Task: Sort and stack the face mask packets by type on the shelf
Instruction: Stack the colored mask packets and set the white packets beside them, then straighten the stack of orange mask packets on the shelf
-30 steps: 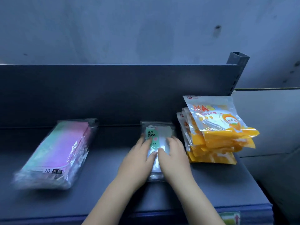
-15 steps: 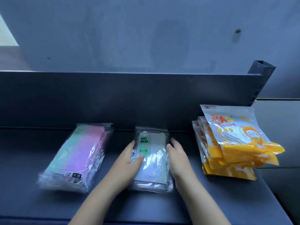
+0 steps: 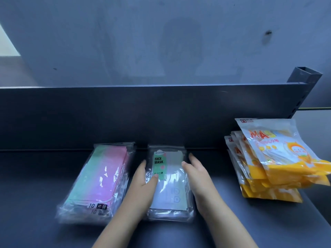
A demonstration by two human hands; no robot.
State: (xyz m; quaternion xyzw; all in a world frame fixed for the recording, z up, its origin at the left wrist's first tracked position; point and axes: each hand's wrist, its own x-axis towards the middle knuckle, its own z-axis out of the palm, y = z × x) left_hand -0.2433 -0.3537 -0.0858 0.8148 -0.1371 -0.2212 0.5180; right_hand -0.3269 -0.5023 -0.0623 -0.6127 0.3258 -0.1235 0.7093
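Both hands have slid off the top of the clear "FACE MASK" packets since a second ago and now flank that stack, which sits nearer the pink-and-green stack than it did.

Bare shelf runs out to the far left edge. Next comes the pink-and-green stack, lying askew, its far end close to the back panel and its near end angled toward the front edge. Only a narrow strip separates it from the clear stack, and my left hand fills that strip: released, fingers straight along the stack's left side, thumb lying on the top packet. The clear stack lies mid-shelf, its far end almost at the back panel. My right hand mirrors the left, released, fingers straight against the right side and thumb tip on the top packet's edge.

Right of that hand is a wide stretch of bare shelf. The orange packets are piled at the right end, fanned and uneven, the upper ones leaning out toward the right edge. Behind them the upright post rises at the back right corner.
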